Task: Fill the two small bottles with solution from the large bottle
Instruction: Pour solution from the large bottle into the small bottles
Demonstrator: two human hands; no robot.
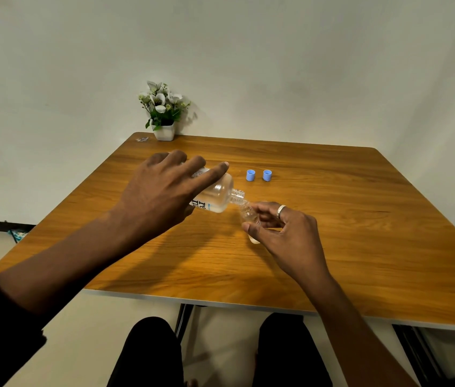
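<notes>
Your wooden table (360, 219) carries everything, with a potted plant (163, 113) at its far left corner. Your left hand (162, 196) holds the large bottle (218, 196) over the table's middle, tipped nearly flat, fingers spread across its upper side, thumb hidden. Its open neck meets the mouth of the small bottle (248, 216), which your right hand (287, 233) pinches, tilted, between thumb and fingers. Two blue caps (250, 175) (267, 175) sit side by side beyond, apart from both bottles

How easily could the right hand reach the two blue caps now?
Probably not yet: the right hand pinches the small bottle under the tilted large bottle. The path itself looks free; the blue caps lie just beyond on the table.
</notes>
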